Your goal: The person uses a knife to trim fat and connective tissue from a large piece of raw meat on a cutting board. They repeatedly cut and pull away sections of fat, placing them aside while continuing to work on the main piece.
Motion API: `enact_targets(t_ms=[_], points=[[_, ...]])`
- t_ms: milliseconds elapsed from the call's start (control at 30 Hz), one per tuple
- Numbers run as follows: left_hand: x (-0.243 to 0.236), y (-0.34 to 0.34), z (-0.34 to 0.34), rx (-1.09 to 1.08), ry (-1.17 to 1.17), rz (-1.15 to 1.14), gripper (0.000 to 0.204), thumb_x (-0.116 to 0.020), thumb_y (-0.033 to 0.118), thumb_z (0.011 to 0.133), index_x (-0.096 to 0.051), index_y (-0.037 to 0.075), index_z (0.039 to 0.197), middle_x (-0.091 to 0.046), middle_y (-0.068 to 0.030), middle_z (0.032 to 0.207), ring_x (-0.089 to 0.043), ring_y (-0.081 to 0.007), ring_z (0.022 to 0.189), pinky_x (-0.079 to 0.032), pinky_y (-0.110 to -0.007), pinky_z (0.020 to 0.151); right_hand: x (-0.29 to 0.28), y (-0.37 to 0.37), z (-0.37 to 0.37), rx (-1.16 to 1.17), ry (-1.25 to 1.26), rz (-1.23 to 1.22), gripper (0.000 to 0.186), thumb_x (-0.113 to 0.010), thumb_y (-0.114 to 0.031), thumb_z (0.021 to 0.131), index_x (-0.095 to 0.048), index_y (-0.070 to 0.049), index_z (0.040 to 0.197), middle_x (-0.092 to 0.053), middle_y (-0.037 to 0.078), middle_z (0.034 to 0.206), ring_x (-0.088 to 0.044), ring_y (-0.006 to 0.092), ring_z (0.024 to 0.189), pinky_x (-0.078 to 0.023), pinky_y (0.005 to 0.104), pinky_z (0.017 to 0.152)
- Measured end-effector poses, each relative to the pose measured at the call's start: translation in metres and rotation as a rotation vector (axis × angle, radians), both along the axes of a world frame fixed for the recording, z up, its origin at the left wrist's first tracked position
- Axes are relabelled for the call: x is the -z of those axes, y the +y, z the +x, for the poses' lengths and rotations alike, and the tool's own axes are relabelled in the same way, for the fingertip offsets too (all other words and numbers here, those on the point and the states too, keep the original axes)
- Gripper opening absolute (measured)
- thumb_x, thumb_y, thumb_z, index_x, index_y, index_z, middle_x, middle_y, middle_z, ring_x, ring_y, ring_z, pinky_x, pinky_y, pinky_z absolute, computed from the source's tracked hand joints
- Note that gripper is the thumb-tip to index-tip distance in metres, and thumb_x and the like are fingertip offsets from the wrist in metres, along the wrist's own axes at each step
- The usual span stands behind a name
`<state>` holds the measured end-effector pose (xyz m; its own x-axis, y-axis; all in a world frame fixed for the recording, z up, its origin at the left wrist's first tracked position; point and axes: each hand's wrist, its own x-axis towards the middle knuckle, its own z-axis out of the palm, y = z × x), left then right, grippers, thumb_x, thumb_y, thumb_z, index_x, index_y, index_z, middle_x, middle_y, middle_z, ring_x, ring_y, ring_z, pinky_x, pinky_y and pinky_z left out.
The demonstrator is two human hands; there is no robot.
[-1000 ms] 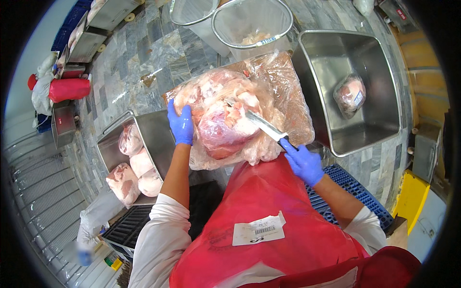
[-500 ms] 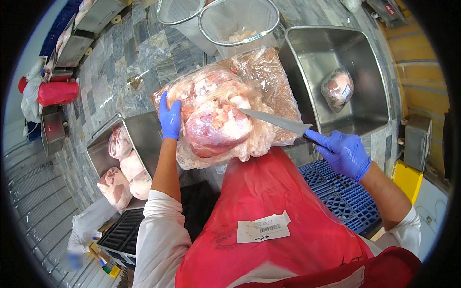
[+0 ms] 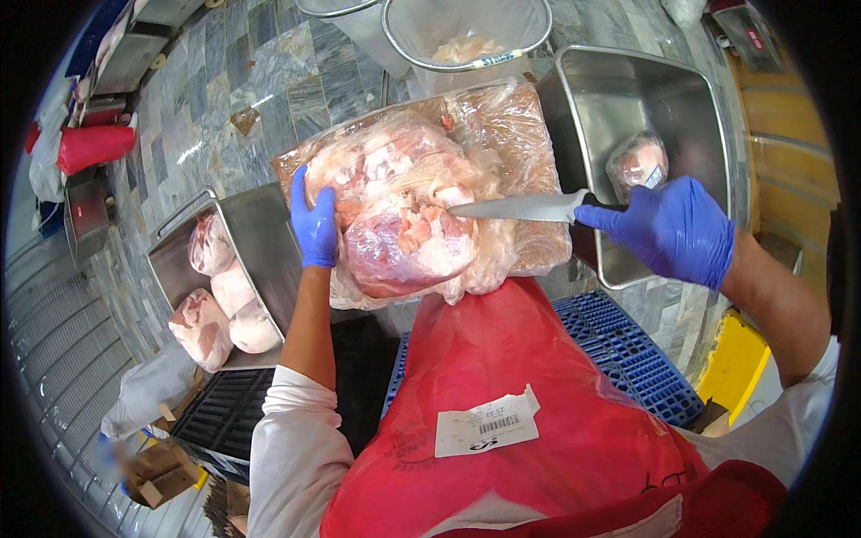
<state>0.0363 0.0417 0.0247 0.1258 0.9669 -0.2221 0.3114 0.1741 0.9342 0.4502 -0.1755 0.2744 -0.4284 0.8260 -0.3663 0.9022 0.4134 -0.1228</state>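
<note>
Blue-gloved right hand (image 3: 668, 231) at three o'clock on my feed, closed round knife (image 3: 525, 207), handle mostly hidden in fist. Blade tip over meat (image 3: 408, 247) at dial centre; whether touching, I can't tell. Left hand (image 3: 314, 220) spread wide against meat's nine-o'clock side. Plastic (image 3: 493, 260) blurs meat's outline. Bucket (image 3: 448, 22) at twelve, cut off by frame.
</note>
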Motion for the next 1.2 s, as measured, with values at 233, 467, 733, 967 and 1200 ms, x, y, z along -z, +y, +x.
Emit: enact_targets(t_ms=[233, 467, 733, 967, 1200], points=[[0.005, 0.011, -0.01, 0.061, 0.032, 0.002, 0.062, -0.064, 0.009, 0.096, -0.047, -0.003, 0.154, -0.057, -0.0161, 0.147, -0.056, -0.0225, 0.129, -0.044, -0.035, 0.112, 0.028, -0.024, -0.005, 0.08, 0.006, -0.09, 0.057, -0.07, -0.023, 0.092, -0.06, -0.029, 0.148, -0.063, 0.013, 0.074, -0.064, 0.0277, 0.055, -0.049, 0.0424, 0.046], [0.013, 0.002, -0.02, -0.01, -0.105, -0.057, 0.057, -0.061, 0.009, 0.1, -0.045, -0.004, 0.153, -0.058, -0.0145, 0.144, -0.057, -0.0213, 0.129, -0.043, -0.034, 0.112, 0.161, -0.149, -0.074, 0.683, 0.474, -0.011, 0.055, -0.073, -0.029, 0.096, -0.059, -0.032, 0.149, -0.061, 0.013, 0.076, -0.063, 0.035, 0.059, -0.054, 0.0467, 0.054], [0.013, 0.016, -0.029, 0.04, -0.057, -0.066, 0.059, -0.06, 0.011, 0.1, -0.043, -0.004, 0.155, -0.058, -0.0141, 0.145, -0.056, -0.0218, 0.129, -0.043, -0.034, 0.113, 0.13, -0.163, -0.056, 0.727, 0.607, 0.001, 0.051, -0.069, -0.03, 0.1, -0.059, -0.033, 0.15, -0.06, 0.014, 0.076, -0.06, 0.0323, 0.055, -0.05, 0.0447, 0.049], [0.001, 0.012, -0.015, 0.064, -0.011, -0.056, 0.061, -0.061, 0.013, 0.101, -0.042, -0.003, 0.157, -0.058, -0.014, 0.146, -0.057, -0.0215, 0.129, -0.043, -0.034, 0.112, 0.062, -0.11, 0.005, 0.389, 0.312, 0.029, 0.046, -0.066, -0.031, 0.098, -0.064, -0.032, 0.145, -0.06, 0.013, 0.072, -0.061, 0.032, 0.056, -0.048, 0.0451, 0.05], [0.005, 0.009, -0.01, -0.022, -0.054, -0.046, 0.059, -0.063, 0.011, 0.1, -0.045, -0.003, 0.155, -0.06, -0.0147, 0.143, -0.059, -0.0213, 0.125, -0.045, -0.034, 0.11, 0.033, -0.045, 0.019, 0.258, 0.292, -0.146, 0.042, -0.064, -0.03, 0.101, -0.064, -0.028, 0.143, -0.069, 0.015, 0.078, -0.07, 0.0347, 0.065, -0.055, 0.046, 0.057]])
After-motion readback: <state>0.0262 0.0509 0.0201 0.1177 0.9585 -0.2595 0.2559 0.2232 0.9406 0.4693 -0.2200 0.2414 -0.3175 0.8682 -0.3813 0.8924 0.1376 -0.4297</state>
